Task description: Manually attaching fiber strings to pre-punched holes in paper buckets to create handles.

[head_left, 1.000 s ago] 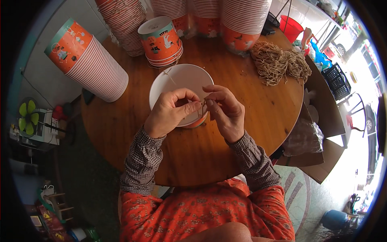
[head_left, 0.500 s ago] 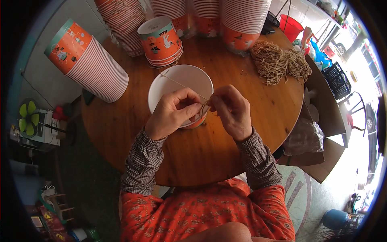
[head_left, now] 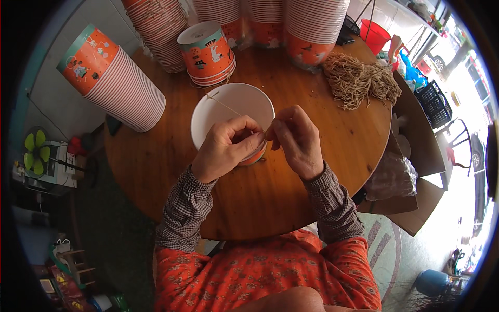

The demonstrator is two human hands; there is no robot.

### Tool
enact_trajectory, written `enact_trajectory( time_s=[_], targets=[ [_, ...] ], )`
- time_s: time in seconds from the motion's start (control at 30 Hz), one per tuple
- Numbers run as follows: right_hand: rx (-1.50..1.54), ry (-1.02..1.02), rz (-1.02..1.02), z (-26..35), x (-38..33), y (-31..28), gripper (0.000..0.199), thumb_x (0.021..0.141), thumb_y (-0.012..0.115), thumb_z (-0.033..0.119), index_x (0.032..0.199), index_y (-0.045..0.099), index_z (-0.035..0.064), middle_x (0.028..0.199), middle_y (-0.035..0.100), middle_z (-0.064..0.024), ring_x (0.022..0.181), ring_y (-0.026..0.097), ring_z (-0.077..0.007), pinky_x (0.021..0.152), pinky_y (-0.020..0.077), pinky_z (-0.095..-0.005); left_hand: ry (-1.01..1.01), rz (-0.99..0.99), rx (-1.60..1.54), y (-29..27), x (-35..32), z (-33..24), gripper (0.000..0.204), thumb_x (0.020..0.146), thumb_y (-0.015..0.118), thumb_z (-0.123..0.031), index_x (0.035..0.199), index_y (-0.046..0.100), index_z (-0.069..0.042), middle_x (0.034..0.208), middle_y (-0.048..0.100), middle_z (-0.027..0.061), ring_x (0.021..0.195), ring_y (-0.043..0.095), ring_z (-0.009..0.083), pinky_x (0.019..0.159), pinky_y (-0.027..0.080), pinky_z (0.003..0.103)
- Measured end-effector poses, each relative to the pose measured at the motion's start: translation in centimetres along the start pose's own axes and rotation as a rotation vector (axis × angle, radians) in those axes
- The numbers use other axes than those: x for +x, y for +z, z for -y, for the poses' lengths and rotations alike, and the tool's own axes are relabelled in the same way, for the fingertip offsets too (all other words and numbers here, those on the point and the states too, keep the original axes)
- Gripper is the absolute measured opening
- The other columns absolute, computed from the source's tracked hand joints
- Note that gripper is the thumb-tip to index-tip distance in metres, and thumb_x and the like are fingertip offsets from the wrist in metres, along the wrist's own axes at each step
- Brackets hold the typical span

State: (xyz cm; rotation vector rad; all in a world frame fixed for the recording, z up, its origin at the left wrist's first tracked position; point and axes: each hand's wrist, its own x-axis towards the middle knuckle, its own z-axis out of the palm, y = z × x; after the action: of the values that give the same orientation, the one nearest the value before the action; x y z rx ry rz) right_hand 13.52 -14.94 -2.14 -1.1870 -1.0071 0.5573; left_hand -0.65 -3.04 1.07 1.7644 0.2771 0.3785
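A white-lined paper bucket (head_left: 204, 115) with an orange outside stands on the round wooden table in front of me. A thin tan cord (head_left: 224, 105) is fixed at its far left rim and runs taut across the opening to my fingers. My left hand (head_left: 224, 148) is closed over the near rim, thumb and forefinger pinching the cord. Touching those fingertips, my right hand (head_left: 299, 143) is closed in a pinch on the cord at the bucket's near right side. The cord's end is hidden between the fingers.
Left lies a tilted stack of paper buckets (head_left: 122, 86). Beyond the bucket sits a short upside-down stack (head_left: 209, 58), with tall stacks (head_left: 317, 31) behind. A bundle of tan cords (head_left: 358, 80) rests at the table's (head_left: 249, 208) far right. Cardboard boxes (head_left: 426, 151) stand beside it.
My left hand has shifted slightly right and rolled over the near rim. The cord loop that showed between my fingertips is now drawn small and mostly hidden.
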Motion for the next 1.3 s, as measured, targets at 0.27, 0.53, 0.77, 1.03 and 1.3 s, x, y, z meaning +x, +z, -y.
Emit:
enact_trajectory(
  time_s=[0.27, 0.53, 0.77, 1.03, 1.3],
  targets=[
    [-0.028, 0.005, -0.069, 0.1, 0.3, 0.4, 0.005, 0.095, 0.049, 0.004, 0.095, 0.048, -0.0006, 0.075, 0.061, -0.007, 0.064, 0.058, -0.0101, 0.057, 0.0482, -0.0251, 0.034, -0.037, 0.083, 0.3, 0.1, 0.2, 0.011, 0.093, 0.061, -0.009, 0.095, 0.063, 0.002, 0.087, 0.066, 0.0019, 0.079, 0.058, 0.0049, 0.074, 0.048, 0.021],
    [-0.2, -0.064, -0.076, 0.3, 0.7, -0.2, 0.005, 0.092, 0.054, 0.004, 0.093, 0.05, 0.0005, 0.072, 0.06, -0.0089, 0.061, 0.059, -0.0143, 0.056, 0.0484, -0.0283, 0.053, -0.08, 0.115, 0.9, 0.2, 0.0, 0.01, 0.092, 0.061, -0.008, 0.097, 0.062, 0.001, 0.079, 0.066, 0.0032, 0.074, 0.06, 0.0061, 0.069, 0.049, 0.022],
    [-0.439, -0.243, 0.187, 4.2, 1.1, -0.9, 0.012, 0.086, 0.058, 0.001, 0.097, 0.053, 0.0021, 0.074, 0.061, -0.0118, 0.063, 0.062, -0.0233, 0.059, 0.0496, -0.0311, 0.1, -0.18, 0.168, 1.4, -0.3, -0.4, 0.015, 0.086, 0.064, -0.005, 0.1, 0.061, -0.001, 0.072, 0.063, 0.0032, 0.065, 0.059, 0.0074, 0.061, 0.047, 0.023],
    [-0.471, -0.272, 0.457, 6.4, 1.8, -0.9, 0.02, 0.082, 0.057, -0.003, 0.1, 0.052, 0.0042, 0.084, 0.062, -0.0113, 0.073, 0.063, -0.0291, 0.064, 0.0504, -0.0362, 0.327, -0.242, 0.37, 1.2, -0.8, -0.8, 0.014, 0.076, 0.063, -0.001, 0.088, 0.059, -0.005, 0.083, 0.057, 0.0041, 0.08, 0.055, 0.0177, 0.07, 0.045, 0.031],
    [-0.666, -0.583, 0.272, 6.7, 3.2, -0.5, 0.016, 0.083, 0.058, -0.004, 0.096, 0.054, 0.0029, 0.085, 0.058, -0.013, 0.076, 0.06, -0.0314, 0.064, 0.0488, -0.0362, 0.345, -0.232, 0.514, 0.4, -1.1, 0.0, 0.012, 0.071, 0.063, -0.006, 0.077, 0.053, -0.005, 0.083, 0.056, 0.008, 0.087, 0.053, 0.0286, 0.081, 0.042, 0.039]
  ],
)
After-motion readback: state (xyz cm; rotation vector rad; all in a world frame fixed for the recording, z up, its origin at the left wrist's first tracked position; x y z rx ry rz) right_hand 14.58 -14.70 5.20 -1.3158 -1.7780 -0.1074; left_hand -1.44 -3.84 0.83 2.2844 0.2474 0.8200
